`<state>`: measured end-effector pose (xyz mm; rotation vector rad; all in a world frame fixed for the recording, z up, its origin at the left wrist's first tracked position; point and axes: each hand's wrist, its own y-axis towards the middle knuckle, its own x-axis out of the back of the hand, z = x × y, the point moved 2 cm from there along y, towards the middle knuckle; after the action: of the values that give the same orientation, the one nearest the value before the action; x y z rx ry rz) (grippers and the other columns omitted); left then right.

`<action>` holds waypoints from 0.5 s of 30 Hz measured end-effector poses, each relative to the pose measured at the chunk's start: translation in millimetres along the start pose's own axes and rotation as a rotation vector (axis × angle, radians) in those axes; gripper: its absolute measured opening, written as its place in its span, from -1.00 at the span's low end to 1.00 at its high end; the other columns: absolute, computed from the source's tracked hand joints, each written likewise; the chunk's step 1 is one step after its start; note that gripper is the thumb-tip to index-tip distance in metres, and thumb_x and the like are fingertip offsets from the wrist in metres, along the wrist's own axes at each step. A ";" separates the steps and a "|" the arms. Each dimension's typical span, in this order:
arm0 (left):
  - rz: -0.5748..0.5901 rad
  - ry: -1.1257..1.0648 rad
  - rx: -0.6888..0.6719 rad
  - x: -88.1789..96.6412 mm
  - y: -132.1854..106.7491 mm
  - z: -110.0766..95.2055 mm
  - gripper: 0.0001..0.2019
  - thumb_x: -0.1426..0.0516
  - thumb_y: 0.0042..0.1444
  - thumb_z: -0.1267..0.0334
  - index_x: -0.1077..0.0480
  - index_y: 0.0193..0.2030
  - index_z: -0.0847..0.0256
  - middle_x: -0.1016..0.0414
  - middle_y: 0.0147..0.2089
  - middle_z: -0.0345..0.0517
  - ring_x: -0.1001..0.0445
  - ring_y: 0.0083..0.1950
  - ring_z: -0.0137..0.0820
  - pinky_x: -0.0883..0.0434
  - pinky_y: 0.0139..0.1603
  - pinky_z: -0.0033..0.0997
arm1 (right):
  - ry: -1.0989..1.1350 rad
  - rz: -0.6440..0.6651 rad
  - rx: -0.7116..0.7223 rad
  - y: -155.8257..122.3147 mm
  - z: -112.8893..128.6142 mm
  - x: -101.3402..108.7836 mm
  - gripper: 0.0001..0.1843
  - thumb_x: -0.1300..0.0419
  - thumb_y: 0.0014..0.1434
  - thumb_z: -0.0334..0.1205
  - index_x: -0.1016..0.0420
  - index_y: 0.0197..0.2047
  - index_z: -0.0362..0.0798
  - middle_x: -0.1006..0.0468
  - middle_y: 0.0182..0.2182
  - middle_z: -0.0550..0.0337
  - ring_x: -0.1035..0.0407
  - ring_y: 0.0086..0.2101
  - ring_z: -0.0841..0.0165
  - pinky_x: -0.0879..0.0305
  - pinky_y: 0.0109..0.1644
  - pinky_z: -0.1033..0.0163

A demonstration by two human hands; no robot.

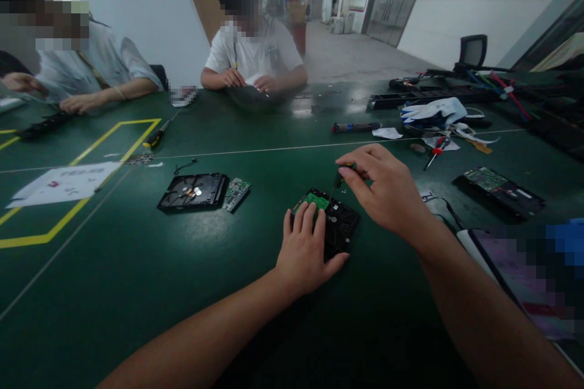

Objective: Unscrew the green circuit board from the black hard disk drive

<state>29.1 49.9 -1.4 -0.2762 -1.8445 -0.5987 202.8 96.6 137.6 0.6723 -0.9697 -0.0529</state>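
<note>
Just ahead of you, toward 12 o'clock on the green table [205, 292], lies the hard drive [343, 226], between your two hands. It is a flat black block, turned at a slant, with a bright green circuit board [316, 199] near its 11 o'clock corner and a few round, pale spots on its dark face. Your left hand [302, 252] comes in from 7 o'clock and rests palm down over the near left part of the drive; its fingers are stretched out, their tips over the green board, and the thumb spreads toward 2 o'clock, pressing rather than gripping. Your right hand [387, 194], at the drive's 2 o'clock, has thumb and fingers closed around the small handle of a screwdriver [338, 179], dark with a touch of yellow. Its thin shaft slants down toward 7 o'clock to the edge of the green board; you can't tell from here whether the tip sits in a screw. Measured from the drive, an opened drive [194, 191] and a loose circuit board [236, 194] lie near 9 o'clock, and another drive [502, 193] at 3.
</note>
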 end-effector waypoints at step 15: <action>-0.005 0.000 0.002 0.3 0.6 -0.4 -0.10 -0.15 0.22 -0.33 -0.19 0.48 0.31 -0.15 0.52 0.35 -0.04 0.56 0.21 0.05 0.54 0.42 | -0.038 -0.016 0.008 -0.2 -0.8 -0.7 -0.77 -0.12 0.42 -0.26 -0.59 0.01 -0.01 -0.63 -0.08 -0.02 -0.53 -0.08 0.13 -0.44 0.05 -0.03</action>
<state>29.6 50.3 -0.9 -0.2704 -1.8463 -0.5999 203.0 97.1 136.7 0.6884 -1.0015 -0.0763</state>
